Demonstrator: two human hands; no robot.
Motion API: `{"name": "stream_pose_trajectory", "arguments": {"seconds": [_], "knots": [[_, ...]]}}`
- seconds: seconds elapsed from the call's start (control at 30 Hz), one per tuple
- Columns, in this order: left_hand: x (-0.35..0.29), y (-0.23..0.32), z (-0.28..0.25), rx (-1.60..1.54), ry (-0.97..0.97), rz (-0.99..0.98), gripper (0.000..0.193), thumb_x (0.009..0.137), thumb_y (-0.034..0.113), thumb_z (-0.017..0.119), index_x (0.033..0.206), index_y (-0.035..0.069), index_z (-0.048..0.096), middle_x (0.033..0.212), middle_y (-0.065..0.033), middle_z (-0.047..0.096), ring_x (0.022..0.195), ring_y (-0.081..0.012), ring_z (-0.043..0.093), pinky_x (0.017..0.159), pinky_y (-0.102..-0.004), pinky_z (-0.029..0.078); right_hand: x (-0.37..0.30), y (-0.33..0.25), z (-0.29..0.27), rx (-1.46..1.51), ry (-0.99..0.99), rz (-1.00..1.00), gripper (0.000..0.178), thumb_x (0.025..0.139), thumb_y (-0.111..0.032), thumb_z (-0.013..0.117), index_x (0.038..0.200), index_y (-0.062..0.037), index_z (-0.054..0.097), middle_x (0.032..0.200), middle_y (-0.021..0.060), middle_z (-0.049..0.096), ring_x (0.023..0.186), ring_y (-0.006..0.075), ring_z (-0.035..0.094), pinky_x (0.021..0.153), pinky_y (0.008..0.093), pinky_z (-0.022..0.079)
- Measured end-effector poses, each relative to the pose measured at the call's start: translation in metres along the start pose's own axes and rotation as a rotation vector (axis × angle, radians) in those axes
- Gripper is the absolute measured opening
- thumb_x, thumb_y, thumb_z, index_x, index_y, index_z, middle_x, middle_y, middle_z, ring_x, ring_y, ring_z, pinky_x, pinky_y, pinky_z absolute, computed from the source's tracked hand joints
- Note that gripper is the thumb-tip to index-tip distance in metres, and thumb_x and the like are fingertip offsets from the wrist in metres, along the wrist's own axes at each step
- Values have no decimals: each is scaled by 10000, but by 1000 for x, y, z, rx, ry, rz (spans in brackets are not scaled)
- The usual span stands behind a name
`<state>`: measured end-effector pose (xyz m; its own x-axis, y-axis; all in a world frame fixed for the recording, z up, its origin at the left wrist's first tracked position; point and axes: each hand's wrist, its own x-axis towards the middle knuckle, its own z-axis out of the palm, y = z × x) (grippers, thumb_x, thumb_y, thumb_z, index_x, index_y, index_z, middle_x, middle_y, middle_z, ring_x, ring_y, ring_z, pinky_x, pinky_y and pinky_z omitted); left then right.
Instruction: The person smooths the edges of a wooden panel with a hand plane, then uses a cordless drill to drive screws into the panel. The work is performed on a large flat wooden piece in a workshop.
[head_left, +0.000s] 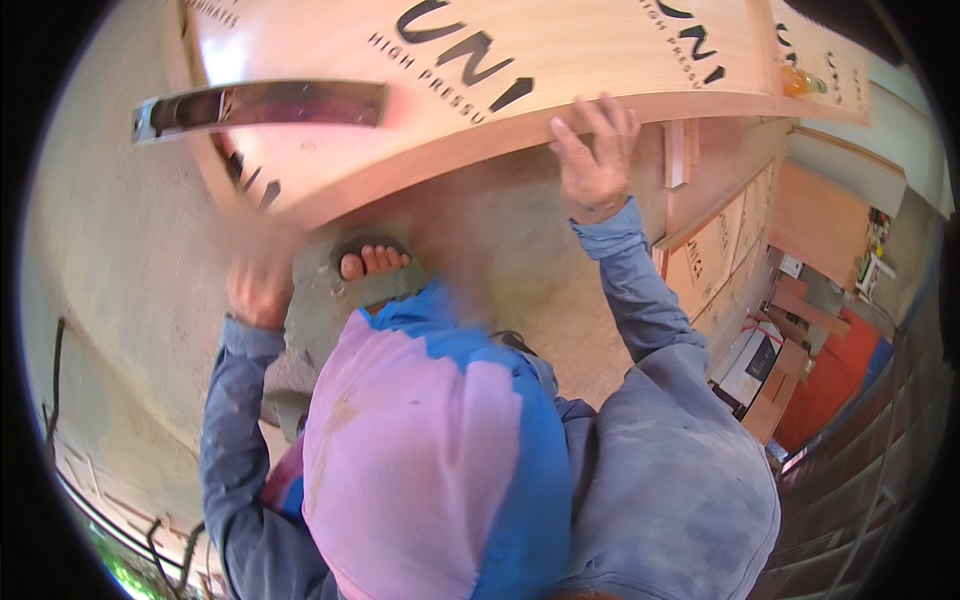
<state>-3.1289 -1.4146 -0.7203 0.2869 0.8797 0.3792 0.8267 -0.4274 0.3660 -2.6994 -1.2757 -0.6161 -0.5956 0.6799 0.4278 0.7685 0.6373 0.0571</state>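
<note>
A wide pale board (330, 150) with black printing and a plain wooden front edge lies across the top of the view. My right hand (597, 155) rests at that front edge, its fingers spread and their tips on the wood. Close to the board's near left corner is my left hand (260, 285). Motion smears its fingers, so their grip and any contact are unclear. On the board's left part lies a shiny reflective metal bar (300, 105), its left end sticking out past the board's side.
A small orange container (803, 82) sits on the board's far right. Printed panels (705, 262) stand below at the right, near brown boards (825, 215) and a red sheet (830, 375). My sandalled foot (375, 262) is on the floor under the front edge. Dark bent rods (55, 390) lie far left.
</note>
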Motion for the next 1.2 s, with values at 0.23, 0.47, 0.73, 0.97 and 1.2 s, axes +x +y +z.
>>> {"name": "stream_pose_trajectory", "arguments": {"seconds": [0.23,0.47,0.73,0.97,1.2], "knots": [[16,9,0,-70,31,-63,261,857,25,779,1108,2,711,1096,-132,654,954,-323,675,785,-410,581,8,32,-14,81,-34,-23,307,888,-233,737,1170,-120,695,1377,142,611,1316,360,553,1155,588,336],[40,2,-14,-549,-179,-600,293,862,106,803,1109,-33,727,947,-89,567,883,-221,606,766,-348,503,-39,159,-63,-352,7,316,500,1013,-350,601,1422,-62,611,1533,181,509,1408,408,458,1191,542,314],[49,-19,-14,-654,-313,-668,225,862,88,768,1053,-29,762,896,-77,570,830,-205,581,744,-325,482,-26,182,-62,-353,132,409,363,999,-206,596,1303,-27,683,1426,205,596,1356,402,516,1154,484,398],[43,-40,0,-603,-367,-516,177,908,193,721,884,19,744,833,-136,679,788,-268,659,719,-409,519,-74,255,-78,-282,-5,288,384,1001,-214,623,1328,-13,637,1293,156,685,1227,298,635,1044,429,503],[5,-26,-7,-442,-128,-518,213,905,230,761,1008,45,734,994,-117,608,851,-293,652,767,-403,542,25,35,-17,-87,-59,147,316,938,-122,711,1217,26,689,1313,194,666,1203,339,649,1019,417,529]]}}
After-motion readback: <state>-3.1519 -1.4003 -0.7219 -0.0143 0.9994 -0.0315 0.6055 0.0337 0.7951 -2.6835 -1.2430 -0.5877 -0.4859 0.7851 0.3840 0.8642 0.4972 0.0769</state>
